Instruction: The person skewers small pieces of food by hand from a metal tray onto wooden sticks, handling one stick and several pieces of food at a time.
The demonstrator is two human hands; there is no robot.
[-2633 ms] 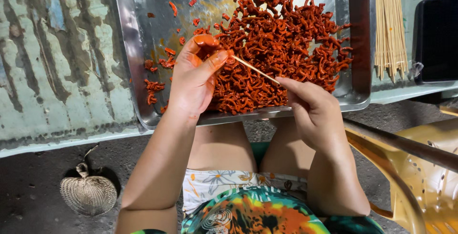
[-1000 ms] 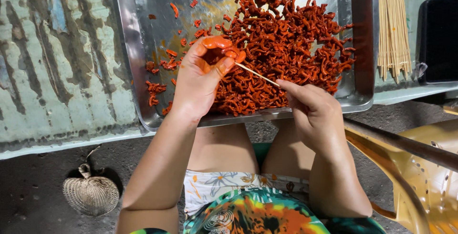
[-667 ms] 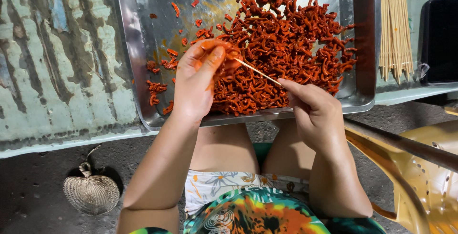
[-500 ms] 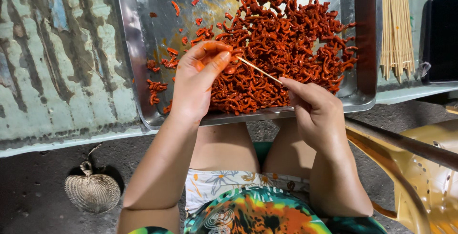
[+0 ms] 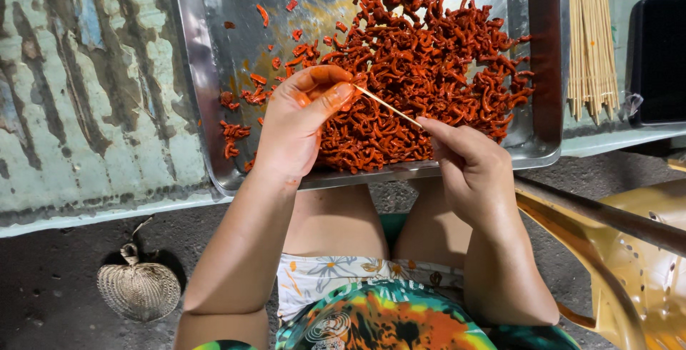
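1. Left hand (image 5: 300, 132) over the near part of a metal tray (image 5: 207, 93), thumb and fingers pinched on a red strip of marinated meat (image 5: 336, 78) at the skewer tip.
2. Right hand (image 5: 471, 168) at the tray's near edge, fingers pressed together, pinching a thin bamboo skewer (image 5: 389, 107) that slants up-left to the left fingertips.
3. Big heap of red meat strips (image 5: 429, 57) fills the tray's right half; loose bits scattered on the left.
4. Bundle of bare skewers (image 5: 589, 36) lies right of the tray, black container (image 5: 657, 57) beyond.
5. Woven fan (image 5: 139, 289) on the ground, yellow plastic chair (image 5: 643, 278) at right.
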